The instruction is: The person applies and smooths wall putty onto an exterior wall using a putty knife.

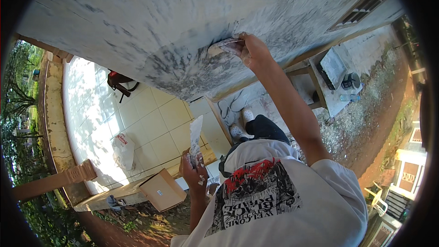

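White-smeared hands (253, 51) hold flat scrapers (196, 130); pale residue (335, 65) lines the black tray (325, 77).

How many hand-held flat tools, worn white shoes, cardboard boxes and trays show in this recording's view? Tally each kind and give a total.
Hand-held flat tools: 2
Worn white shoes: 2
Cardboard boxes: 1
Trays: 1
Total: 6

White short-sleeved T-shirt (320, 196) with a black-and-red graphic print (256, 194), dark trousers (270, 128) and pale clog-style shoes (248, 115).
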Action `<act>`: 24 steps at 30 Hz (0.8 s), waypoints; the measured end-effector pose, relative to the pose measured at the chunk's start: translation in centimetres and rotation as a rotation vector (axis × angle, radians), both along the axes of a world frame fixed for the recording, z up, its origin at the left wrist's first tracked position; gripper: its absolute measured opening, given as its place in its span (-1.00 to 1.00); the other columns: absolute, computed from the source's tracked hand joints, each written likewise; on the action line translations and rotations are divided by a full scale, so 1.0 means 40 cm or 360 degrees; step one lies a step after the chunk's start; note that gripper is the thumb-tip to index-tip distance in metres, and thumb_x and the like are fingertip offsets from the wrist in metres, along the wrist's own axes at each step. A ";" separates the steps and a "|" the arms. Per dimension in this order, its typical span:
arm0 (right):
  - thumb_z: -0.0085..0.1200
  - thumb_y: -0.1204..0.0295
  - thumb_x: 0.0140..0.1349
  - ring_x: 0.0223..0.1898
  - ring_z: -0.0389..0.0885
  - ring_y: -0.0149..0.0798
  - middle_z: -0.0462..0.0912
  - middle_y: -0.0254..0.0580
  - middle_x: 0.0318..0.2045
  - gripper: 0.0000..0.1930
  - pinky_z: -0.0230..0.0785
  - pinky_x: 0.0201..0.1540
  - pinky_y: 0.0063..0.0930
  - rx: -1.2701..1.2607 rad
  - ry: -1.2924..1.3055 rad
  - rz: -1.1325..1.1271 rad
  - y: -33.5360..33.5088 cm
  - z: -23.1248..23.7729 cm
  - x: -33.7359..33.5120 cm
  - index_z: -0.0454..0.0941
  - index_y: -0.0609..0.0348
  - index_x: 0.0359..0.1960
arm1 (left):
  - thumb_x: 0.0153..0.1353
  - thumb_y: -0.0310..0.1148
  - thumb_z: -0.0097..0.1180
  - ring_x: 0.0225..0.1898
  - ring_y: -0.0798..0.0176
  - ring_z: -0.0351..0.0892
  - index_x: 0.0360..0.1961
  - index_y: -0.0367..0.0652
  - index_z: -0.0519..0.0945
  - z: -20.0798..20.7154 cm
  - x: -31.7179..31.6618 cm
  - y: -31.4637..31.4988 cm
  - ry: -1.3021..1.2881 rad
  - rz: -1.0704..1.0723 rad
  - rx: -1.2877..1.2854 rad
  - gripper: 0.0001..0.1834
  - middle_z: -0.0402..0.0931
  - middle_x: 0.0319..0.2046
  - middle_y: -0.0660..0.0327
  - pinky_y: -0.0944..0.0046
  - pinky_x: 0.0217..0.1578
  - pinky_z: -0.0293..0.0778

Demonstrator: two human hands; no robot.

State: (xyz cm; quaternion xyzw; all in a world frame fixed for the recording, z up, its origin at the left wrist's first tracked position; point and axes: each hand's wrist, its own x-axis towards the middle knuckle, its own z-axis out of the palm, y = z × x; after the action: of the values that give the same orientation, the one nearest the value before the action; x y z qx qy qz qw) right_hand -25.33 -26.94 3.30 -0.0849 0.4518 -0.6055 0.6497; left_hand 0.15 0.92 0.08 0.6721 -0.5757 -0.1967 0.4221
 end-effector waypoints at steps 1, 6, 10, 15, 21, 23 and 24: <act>-0.26 0.53 0.44 -0.24 0.65 -0.20 0.59 -0.09 -0.24 -0.81 0.61 -0.11 -0.33 -0.0096 0.0080 0.0077 -0.001 0.006 -0.010 0.45 0.32 -0.15 | 0.30 -0.43 0.04 -0.53 0.24 0.44 -0.19 -0.36 0.51 -0.004 0.006 0.004 0.0002 -0.0005 0.0004 -0.82 0.48 -0.52 0.10 0.28 -0.44 0.42; -0.25 0.53 0.44 -0.23 0.65 -0.22 0.60 -0.10 -0.24 -0.80 0.60 -0.12 -0.33 -0.0161 0.0076 0.0125 0.151 0.023 -0.018 0.46 0.32 -0.17 | 0.28 -0.44 0.05 -0.52 0.25 0.48 -0.18 -0.37 0.51 -0.010 0.006 0.018 0.0095 0.0100 0.0075 -0.81 0.51 -0.53 0.10 0.26 -0.43 0.43; -0.25 0.49 0.46 -0.24 0.65 -0.24 0.61 -0.15 -0.24 -0.79 0.60 -0.12 -0.32 0.0102 -0.0002 -0.0019 0.141 -0.132 -0.002 0.47 0.29 -0.18 | 0.28 -0.44 0.05 -0.50 0.24 0.50 -0.16 -0.37 0.51 -0.005 -0.003 0.010 0.0162 0.0022 0.0170 -0.80 0.53 -0.50 0.09 0.27 -0.41 0.45; -0.29 0.45 0.49 -0.23 0.62 -0.24 0.57 -0.12 -0.19 -0.77 0.59 -0.10 -0.30 -0.0051 0.0103 -0.0032 0.018 0.010 -0.014 0.43 0.31 -0.11 | 0.30 -0.44 0.04 -0.48 0.23 0.51 -0.13 -0.37 0.51 0.006 0.010 0.004 0.0076 -0.0023 0.0076 -0.79 0.53 -0.47 0.09 0.26 -0.40 0.45; -0.33 0.47 0.49 -0.15 0.63 -0.20 0.57 0.00 -0.08 -0.75 0.60 -0.11 -0.26 -0.0282 0.0029 0.0055 0.150 0.075 -0.041 0.42 0.35 -0.07 | 0.31 -0.44 0.02 -0.47 0.26 0.51 -0.11 -0.35 0.50 -0.034 0.036 0.016 0.0077 0.0099 0.0196 -0.80 0.54 -0.45 0.11 0.29 -0.39 0.45; -0.23 0.43 0.48 -0.23 0.67 -0.21 0.60 -0.06 -0.19 -0.76 0.62 -0.20 -0.33 -0.0048 -0.0018 0.0013 0.167 -0.043 -0.049 0.45 0.36 -0.09 | 0.31 -0.45 0.02 -0.47 0.28 0.50 -0.11 -0.35 0.50 -0.031 0.023 0.005 0.0081 0.0068 0.0136 -0.80 0.54 -0.45 0.12 0.30 -0.40 0.44; -0.23 0.43 0.48 -0.23 0.67 -0.21 0.60 -0.06 -0.19 -0.76 0.62 -0.20 -0.33 -0.0053 -0.0020 0.0003 0.154 -0.093 -0.046 0.45 0.36 -0.09 | 0.31 -0.45 0.02 -0.47 0.30 0.50 -0.10 -0.35 0.50 -0.025 0.016 0.002 0.0080 0.0047 0.0084 -0.80 0.54 -0.45 0.14 0.32 -0.41 0.44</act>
State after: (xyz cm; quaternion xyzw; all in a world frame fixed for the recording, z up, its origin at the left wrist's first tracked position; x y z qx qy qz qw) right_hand -27.18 -20.77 -0.43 -0.0923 0.4376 -0.6128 0.6515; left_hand 0.79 1.01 -0.94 0.6862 -0.5496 -0.2223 0.4214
